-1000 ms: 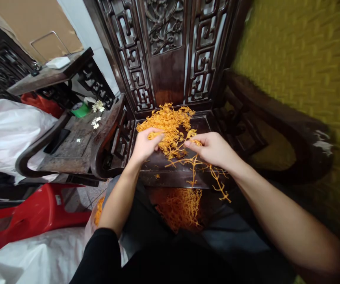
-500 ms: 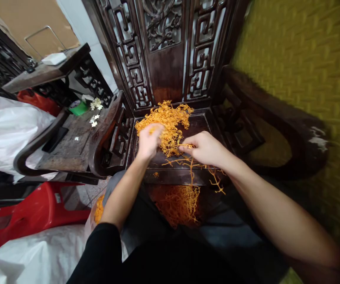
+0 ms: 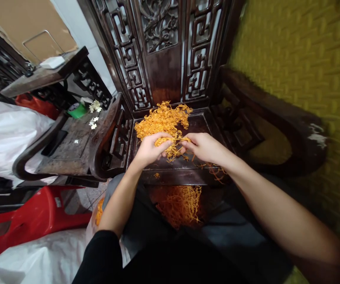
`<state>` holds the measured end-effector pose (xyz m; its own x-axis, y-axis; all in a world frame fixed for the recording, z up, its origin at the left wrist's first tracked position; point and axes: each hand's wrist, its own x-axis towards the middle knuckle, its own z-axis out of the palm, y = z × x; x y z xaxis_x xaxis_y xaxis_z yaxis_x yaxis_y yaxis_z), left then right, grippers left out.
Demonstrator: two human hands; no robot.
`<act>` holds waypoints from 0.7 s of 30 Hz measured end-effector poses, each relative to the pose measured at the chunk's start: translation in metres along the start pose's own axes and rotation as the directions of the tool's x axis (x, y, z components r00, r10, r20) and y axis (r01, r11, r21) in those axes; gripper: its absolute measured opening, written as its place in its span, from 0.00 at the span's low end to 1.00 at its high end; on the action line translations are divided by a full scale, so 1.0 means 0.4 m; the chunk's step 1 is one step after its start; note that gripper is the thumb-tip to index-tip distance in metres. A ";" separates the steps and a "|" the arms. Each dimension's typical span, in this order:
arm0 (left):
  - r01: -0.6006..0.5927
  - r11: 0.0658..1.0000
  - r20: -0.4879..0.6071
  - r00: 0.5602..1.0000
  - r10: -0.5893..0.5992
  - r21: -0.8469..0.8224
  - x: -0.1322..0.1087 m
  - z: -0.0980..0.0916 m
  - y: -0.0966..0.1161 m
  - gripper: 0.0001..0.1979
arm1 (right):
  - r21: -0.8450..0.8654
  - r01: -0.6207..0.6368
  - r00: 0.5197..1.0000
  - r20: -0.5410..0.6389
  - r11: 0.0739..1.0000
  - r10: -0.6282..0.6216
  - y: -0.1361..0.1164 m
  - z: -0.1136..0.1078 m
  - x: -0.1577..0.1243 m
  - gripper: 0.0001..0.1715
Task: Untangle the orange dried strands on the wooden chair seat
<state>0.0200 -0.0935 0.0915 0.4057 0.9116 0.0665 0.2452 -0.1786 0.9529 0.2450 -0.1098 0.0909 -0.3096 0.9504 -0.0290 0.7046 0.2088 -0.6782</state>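
Observation:
A heap of thin orange strands lies on the dark carved chair seat in front of me. My left hand is closed on a small bunch of these strands at the heap's near edge. My right hand pinches strands from the same bunch, fingertips almost touching the left hand's. A few loose strands trail under my right wrist. Lower down, between my knees, sits a second pile of orange strands.
A second dark wooden chair stands at the left with small white flowers and a green object on it. Red plastic stool and white sheeting lie lower left. A yellow-green woven surface fills the right.
Both hands have come together at the near edge of the heap. The long strands that hung from my right hand are now mostly hidden under it.

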 end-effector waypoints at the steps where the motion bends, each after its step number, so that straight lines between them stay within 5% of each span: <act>1: -0.037 0.998 0.035 0.999 0.035 0.051 -0.003 0.004 0.005 0.14 | -0.016 0.011 1.000 -0.019 1.000 -0.011 -0.001 0.004 0.001 0.17; 4: -0.281 0.929 0.069 0.960 0.273 0.241 -0.002 0.016 0.012 0.09 | -0.040 0.071 0.996 -0.042 0.997 -0.073 -0.002 0.017 0.004 0.16; 8: -0.552 0.736 0.141 0.827 0.544 0.394 0.009 0.025 0.002 0.08 | -0.028 0.066 0.998 0.008 0.997 -0.066 -0.011 0.026 0.003 0.16; 13: -0.601 0.658 0.171 0.783 0.598 0.452 0.021 0.032 -0.020 0.08 | 0.000 0.016 0.999 0.048 1.000 -0.016 -0.029 0.018 0.004 0.16; 17: -0.619 0.652 0.195 0.773 0.604 0.437 0.029 0.053 -0.034 0.08 | -0.061 -0.035 0.999 -0.013 0.998 0.035 -0.028 0.015 0.009 0.47; 21: -0.642 0.619 0.206 0.750 0.629 0.452 0.021 0.058 -0.019 0.06 | -0.214 -0.020 1.000 -0.007 0.977 0.019 -0.025 0.020 0.007 0.47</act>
<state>0.0420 -0.0932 0.0779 0.6397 0.4952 0.5878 0.2893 -0.8637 0.4128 0.2320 -0.1112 0.0917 -0.2913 0.9559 -0.0369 0.8311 0.2338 -0.5045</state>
